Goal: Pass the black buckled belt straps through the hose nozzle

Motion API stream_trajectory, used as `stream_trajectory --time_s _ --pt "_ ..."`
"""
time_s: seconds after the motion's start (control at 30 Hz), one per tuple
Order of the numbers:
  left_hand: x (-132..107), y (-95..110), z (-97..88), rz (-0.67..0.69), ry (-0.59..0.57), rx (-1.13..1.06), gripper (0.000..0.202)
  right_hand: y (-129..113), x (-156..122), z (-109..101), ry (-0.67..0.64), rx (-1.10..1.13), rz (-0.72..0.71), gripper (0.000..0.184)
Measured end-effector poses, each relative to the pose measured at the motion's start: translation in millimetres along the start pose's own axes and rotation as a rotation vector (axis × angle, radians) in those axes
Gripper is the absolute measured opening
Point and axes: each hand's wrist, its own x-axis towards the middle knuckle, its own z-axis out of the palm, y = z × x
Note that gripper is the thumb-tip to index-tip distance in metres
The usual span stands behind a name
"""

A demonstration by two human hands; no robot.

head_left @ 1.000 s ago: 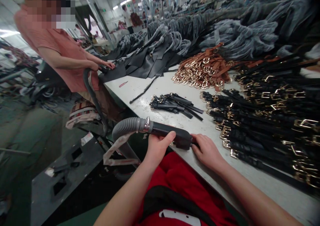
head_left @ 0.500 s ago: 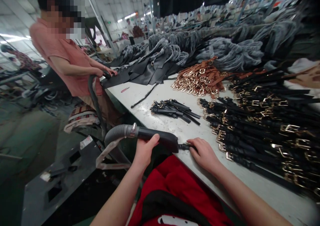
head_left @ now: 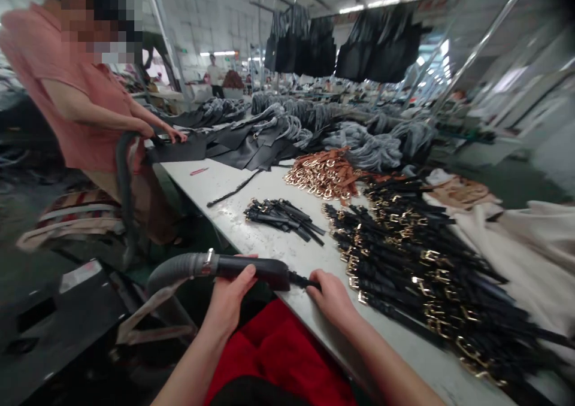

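My left hand (head_left: 229,301) is wrapped around a black nozzle handle (head_left: 263,269) that ends a grey ribbed hose (head_left: 173,269) at the near edge of the white table (head_left: 233,205). My right hand (head_left: 331,298) rests on the table just right of the nozzle's tip, fingers pinched on a thin black strap end (head_left: 308,282) that enters the nozzle. A large pile of black straps with gold buckles (head_left: 417,262) lies right of my right hand.
A small bundle of black straps (head_left: 283,215) and a heap of brown buckled straps (head_left: 326,171) lie further up the table. A person in a pink shirt (head_left: 76,103) stands at the left with hands on black leather pieces (head_left: 242,142). Cream fabric (head_left: 516,238) lies at the right.
My view has lifted and swung right, so the table sits lower in frame. Both hands keep their grip; the nozzle and strap stay at the table edge.
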Motion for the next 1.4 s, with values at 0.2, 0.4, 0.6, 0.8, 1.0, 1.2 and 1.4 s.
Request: stream_trajectory --time_s 0.2,0.4,0.6,0.8,1.0,1.2,1.4 --pt "3 12 -24.6 -0.060 0.100 -0.061 0.042 63 -8 -70 0.156 0.010 0.085 0.021" --pt "-4 17 -30.9 -0.091 0.154 -0.094 0.049 155 13 -118 0.177 -0.321 0.128 0.022" --pt "1 20 -32.7 -0.076 0.195 -0.125 0.048 86 78 -69 0.239 -0.380 -0.176 0.028" --pt "2 31 -28.4 -0.039 0.319 -0.132 0.049 -31 164 6 0.007 -0.373 -0.347 0.036" --pt "-1 43 -33.5 -0.002 0.445 -0.129 0.050 -72 209 29 -0.023 -0.466 -0.296 0.022" --pt "-2 45 -45.0 0.013 0.418 -0.158 0.048 -54 174 21 -0.053 -0.503 -0.382 0.021" --pt "-1 38 -59.2 0.023 0.313 -0.145 0.040 10 79 12 -0.020 -0.360 -0.462 0.014"
